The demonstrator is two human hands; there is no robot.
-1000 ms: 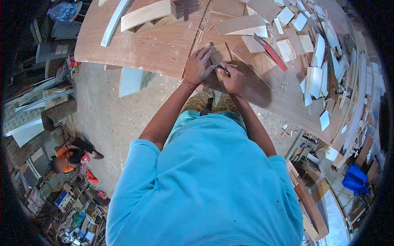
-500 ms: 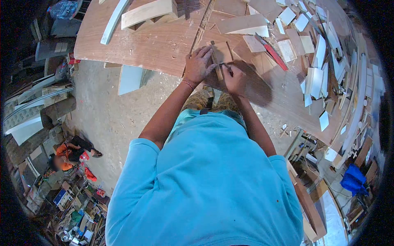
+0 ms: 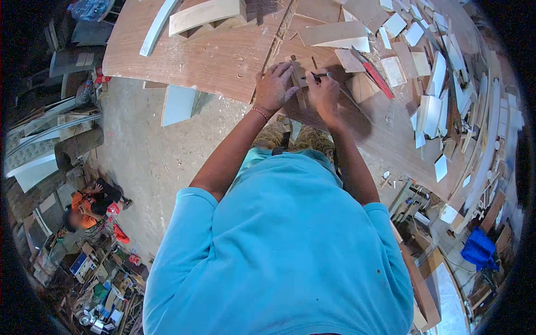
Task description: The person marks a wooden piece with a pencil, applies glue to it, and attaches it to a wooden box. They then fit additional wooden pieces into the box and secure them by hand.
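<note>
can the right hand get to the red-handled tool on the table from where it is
Probably yes: the red-handled tool lies off to the hand's right, with only low wood pieces seen between. The right hand would likely have to put down its slim dark pen-like tool first.

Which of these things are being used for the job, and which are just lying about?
In use, it seems:
left hand
right hand, holding a dark pen-like tool
wooden strip between the hands

Apparently just lying about:
red-handled tool
white-faced offcuts
blue bundle
</note>
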